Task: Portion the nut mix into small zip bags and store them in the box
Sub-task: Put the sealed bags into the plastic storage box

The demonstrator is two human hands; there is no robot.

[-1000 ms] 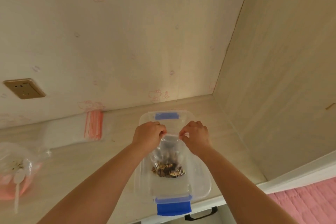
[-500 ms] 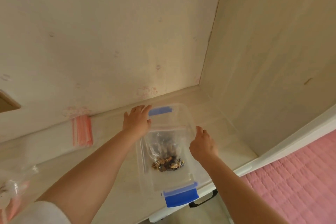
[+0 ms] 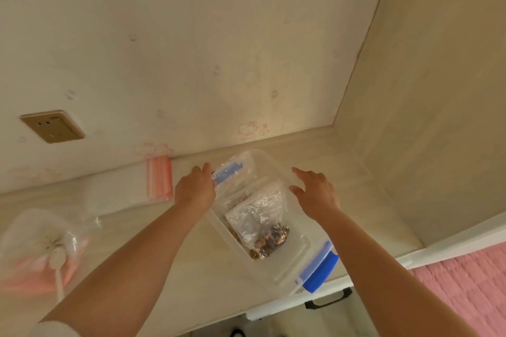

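Lying in the clear box (image 3: 284,273), one filled bag (image 3: 262,223) is stored. Left hand (image 3: 195,190) grips the far rim, though its fingers are hidden; right hand (image 3: 315,194) hovers with fingers apart. Spare bags (image 3: 158,182) and the nut mix (image 3: 41,252) suggest more portions remain.

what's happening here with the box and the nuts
A person is packing nut mix. A filled zip bag lies inside the clear box on the counter. The left hand holds the box's far end by the blue latch; the right hand rests open on its right rim. Spare bags lie by the wall.
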